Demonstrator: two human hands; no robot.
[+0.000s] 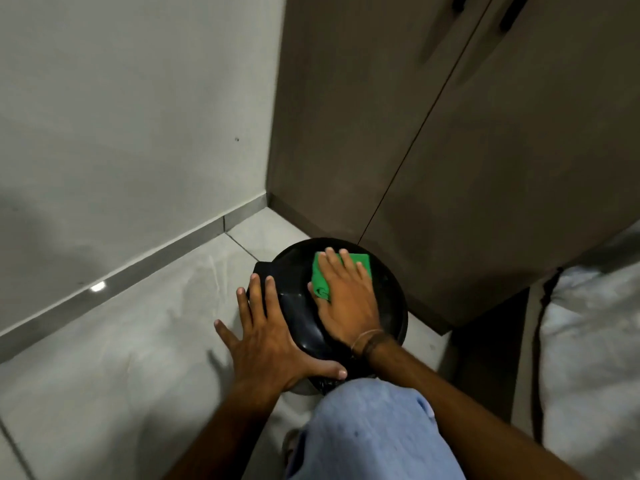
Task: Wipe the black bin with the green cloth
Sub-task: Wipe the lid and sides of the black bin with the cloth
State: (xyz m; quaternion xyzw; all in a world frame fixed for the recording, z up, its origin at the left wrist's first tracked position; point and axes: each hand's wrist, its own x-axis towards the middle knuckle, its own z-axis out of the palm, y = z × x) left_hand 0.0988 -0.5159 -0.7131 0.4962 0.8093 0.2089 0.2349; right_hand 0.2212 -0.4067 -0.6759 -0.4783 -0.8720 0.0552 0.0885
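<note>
A round black bin (388,299) stands on the floor in the corner, seen from above, its glossy lid shut. A folded green cloth (360,265) lies flat on the far part of the lid. My right hand (346,299) presses down on the cloth with fingers spread, covering its near half. My left hand (266,334) clasps the bin's left rim, fingers splayed along the side and the thumb hooked over the near edge. The bin's body below the lid is mostly hidden.
A brown cabinet (450,168) rises just behind and right of the bin. A pale wall (121,116) with a grey skirting runs on the left. My knee in light blue trousers (374,431) touches the bin's near side. A white sack (595,341) sits at right.
</note>
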